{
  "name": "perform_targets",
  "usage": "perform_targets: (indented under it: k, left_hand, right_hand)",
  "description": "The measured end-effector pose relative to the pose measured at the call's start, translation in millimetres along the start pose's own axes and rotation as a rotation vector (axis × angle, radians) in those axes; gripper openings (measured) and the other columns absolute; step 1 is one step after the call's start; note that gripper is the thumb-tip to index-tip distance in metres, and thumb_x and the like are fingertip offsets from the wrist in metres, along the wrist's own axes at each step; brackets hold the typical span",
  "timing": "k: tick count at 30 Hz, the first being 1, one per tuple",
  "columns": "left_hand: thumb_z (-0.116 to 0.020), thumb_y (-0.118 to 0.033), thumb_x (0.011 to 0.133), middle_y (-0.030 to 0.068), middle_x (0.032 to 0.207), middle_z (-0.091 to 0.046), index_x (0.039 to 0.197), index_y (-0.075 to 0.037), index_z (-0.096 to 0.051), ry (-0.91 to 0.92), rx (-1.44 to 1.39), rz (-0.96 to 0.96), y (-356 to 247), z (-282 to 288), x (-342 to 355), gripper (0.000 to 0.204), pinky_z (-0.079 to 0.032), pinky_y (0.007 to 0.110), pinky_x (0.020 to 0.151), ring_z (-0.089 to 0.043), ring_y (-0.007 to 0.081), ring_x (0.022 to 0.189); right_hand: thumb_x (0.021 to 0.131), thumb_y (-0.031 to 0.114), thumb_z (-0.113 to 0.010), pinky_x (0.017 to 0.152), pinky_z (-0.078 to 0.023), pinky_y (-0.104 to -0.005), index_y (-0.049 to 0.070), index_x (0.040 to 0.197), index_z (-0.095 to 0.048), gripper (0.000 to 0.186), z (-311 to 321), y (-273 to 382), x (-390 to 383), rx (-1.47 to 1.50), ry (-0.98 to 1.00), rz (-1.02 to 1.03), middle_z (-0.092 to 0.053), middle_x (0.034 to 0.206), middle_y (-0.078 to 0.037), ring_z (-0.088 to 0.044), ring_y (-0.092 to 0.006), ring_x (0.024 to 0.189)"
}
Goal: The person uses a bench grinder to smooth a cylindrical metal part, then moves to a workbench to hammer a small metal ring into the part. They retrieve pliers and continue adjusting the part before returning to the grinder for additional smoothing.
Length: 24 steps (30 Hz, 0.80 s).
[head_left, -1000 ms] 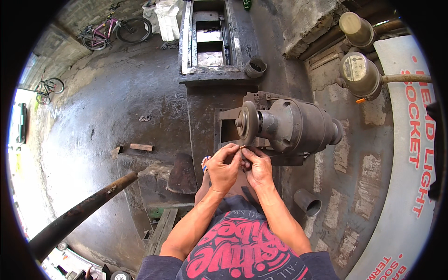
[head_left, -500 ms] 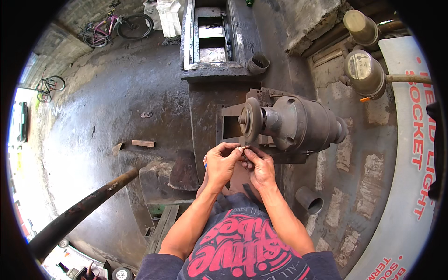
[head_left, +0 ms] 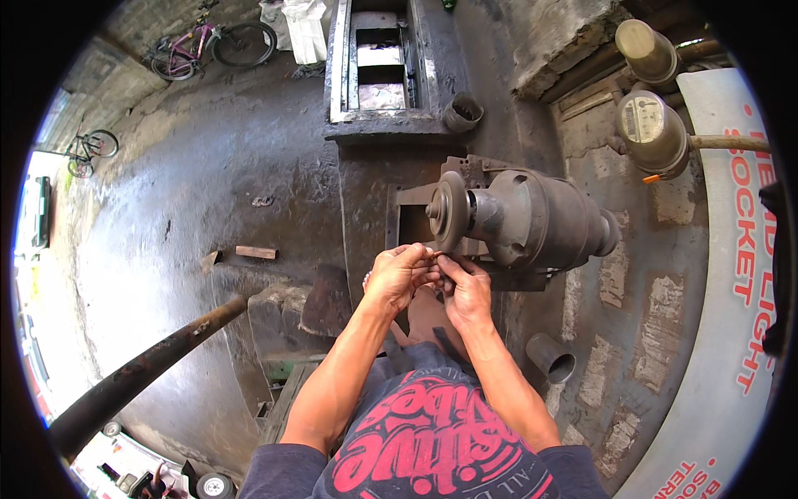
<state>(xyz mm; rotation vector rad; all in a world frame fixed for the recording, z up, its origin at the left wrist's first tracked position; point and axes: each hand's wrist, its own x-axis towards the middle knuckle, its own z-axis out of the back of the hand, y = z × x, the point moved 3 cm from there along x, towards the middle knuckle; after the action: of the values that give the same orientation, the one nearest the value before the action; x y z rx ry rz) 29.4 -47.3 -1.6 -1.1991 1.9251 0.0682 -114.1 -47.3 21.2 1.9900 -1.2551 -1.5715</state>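
Observation:
Both my hands meet just below the wheel of a bench grinder, pinching one small, thin brownish piece between them. My left hand holds it with thumb and forefinger, the other fingers curled. My right hand is closed on the piece's other side. Its exact kind is too small to tell. Right above my fingertips is the grinding wheel, which the piece reaches or nearly touches; contact is not clear. The grey motor body extends to the right.
Beyond the grinder stands a dark block with a metal frame and a rusty can. A pipe slants in from the lower left. A short tube lies right of my arm. Electric meters and a printed banner flank the right.
My hands have risen slightly toward the wheel, and the grip on the small piece has shifted. My left hand has turned a little, its fingers now more beneath the piece.

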Motion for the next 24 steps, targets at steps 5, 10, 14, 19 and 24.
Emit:
perform_targets:
  k: [5, 10, 14, 19, 24]
  left_hand:
    - [-0.067, -0.014, 0.100, 0.0130, 0.090, -0.073, 0.102, 0.004, -0.067, 0.015, -0.033, 0.031, 5.9, 5.8, -9.0, 0.018, -0.066, 0.030, 0.067, -0.074, 0.0195, 0.075]
    - [-0.068, -0.012, 0.099, 0.0133, 0.089, -0.073, 0.099, 0.001, -0.065, -0.005, -0.027, -0.010, 2.7, 3.7, -15.3, 0.014, -0.066, 0.029, 0.064, -0.074, 0.0192, 0.074]
    - [-0.070, -0.011, 0.099, 0.0135, 0.089, -0.073, 0.096, -0.001, -0.063, -0.052, -0.031, -0.051, 2.0, -1.4, -13.8, 0.013, -0.065, 0.028, 0.061, -0.074, 0.0187, 0.072]
    - [-0.071, -0.011, 0.098, 0.0126, 0.088, -0.073, 0.096, -0.001, -0.063, -0.100, -0.057, -0.061, 2.4, -5.6, -6.9, 0.013, -0.064, 0.028, 0.058, -0.073, 0.0181, 0.069]
    - [-0.070, -0.011, 0.099, 0.0116, 0.086, -0.072, 0.101, 0.001, -0.065, -0.100, -0.125, -0.024, 5.9, -8.0, -2.5, 0.013, -0.063, 0.028, 0.060, -0.072, 0.0176, 0.067]
  right_hand:
    - [0.094, 0.006, -0.075, 0.058, -0.044, -0.0180, 0.000, 0.109, -0.076, 0.015, 3.7, -3.2, -7.9, 0.006, 0.034, -0.004, -0.072, 0.087, -0.001, -0.057, -0.0040, 0.065]
    - [0.094, 0.006, -0.075, 0.058, -0.044, -0.0176, 0.002, 0.109, -0.075, 0.016, 3.3, -10.4, -7.2, 0.028, 0.051, 0.004, -0.072, 0.087, 0.000, -0.057, -0.0035, 0.065]
    - [0.093, 0.008, -0.076, 0.057, -0.042, -0.0171, 0.002, 0.107, -0.076, 0.015, 3.4, -12.8, -3.7, 0.044, 0.039, -0.027, -0.072, 0.087, 0.001, -0.058, -0.0037, 0.066]
    - [0.094, 0.008, -0.075, 0.059, -0.044, -0.0190, 0.000, 0.107, -0.074, 0.015, 3.9, -10.6, 5.6, 0.098, 0.020, -0.072, -0.072, 0.090, -0.002, -0.059, -0.0065, 0.068]
    - [0.095, 0.007, -0.073, 0.058, -0.044, -0.0195, -0.002, 0.107, -0.074, 0.015, 5.2, -7.8, 8.7, 0.076, -0.024, -0.064, -0.071, 0.090, -0.003, -0.059, -0.0073, 0.067]
